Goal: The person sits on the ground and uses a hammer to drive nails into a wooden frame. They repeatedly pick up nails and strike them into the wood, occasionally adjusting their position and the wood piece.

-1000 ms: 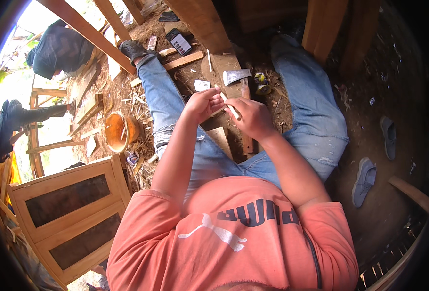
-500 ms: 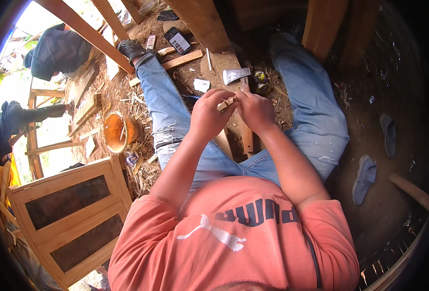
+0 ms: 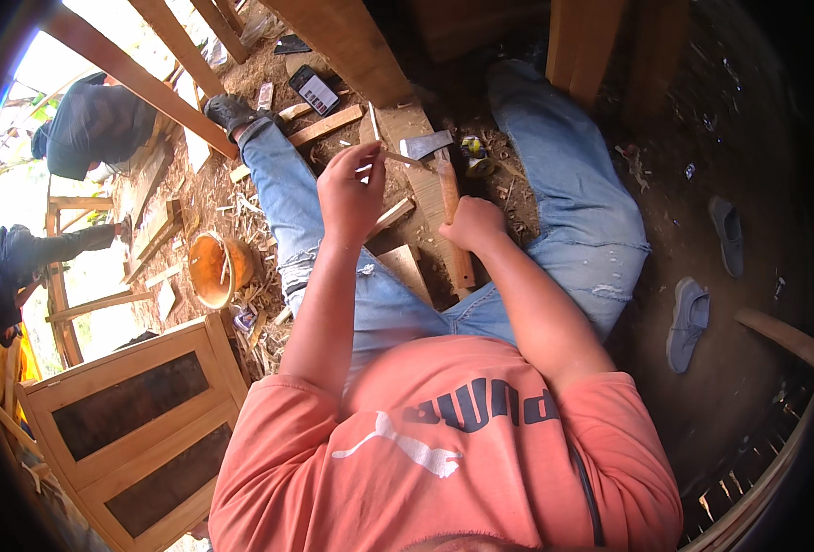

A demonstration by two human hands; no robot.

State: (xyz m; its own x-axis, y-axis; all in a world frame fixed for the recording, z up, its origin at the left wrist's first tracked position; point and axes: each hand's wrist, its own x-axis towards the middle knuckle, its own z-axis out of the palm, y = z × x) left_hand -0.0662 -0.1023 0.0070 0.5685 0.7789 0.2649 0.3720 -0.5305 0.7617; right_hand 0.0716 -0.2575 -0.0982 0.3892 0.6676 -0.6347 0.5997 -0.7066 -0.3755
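Observation:
My left hand [image 3: 350, 195] is raised over my left leg, its thumb and fingertips pinched on a thin wooden stick [image 3: 407, 161]. That stick points right, toward the metal head [image 3: 425, 144] of a hatchet. My right hand [image 3: 475, 224] is closed around the middle of the hatchet's wooden handle [image 3: 459, 262], which runs down between my thighs. Beneath the hatchet lies a wooden board [image 3: 411, 129]. A short wood strip [image 3: 388, 219] and a flat wood piece [image 3: 405, 269] lie between my legs, below my left hand.
A phone [image 3: 315, 90] lies past my left foot, near a wood offcut [image 3: 329, 125]. A small yellow-and-dark can [image 3: 474, 156] sits right of the hatchet. An orange bucket [image 3: 215, 269] and a framed wooden panel [image 3: 131, 423] are at left. Grey shoes [image 3: 688, 324] lie right. Other people are at far left.
My hands were together over the hatchet and have parted. The left moved left and up with the thin stick; the right dropped onto the hatchet handle. The view shifted slightly.

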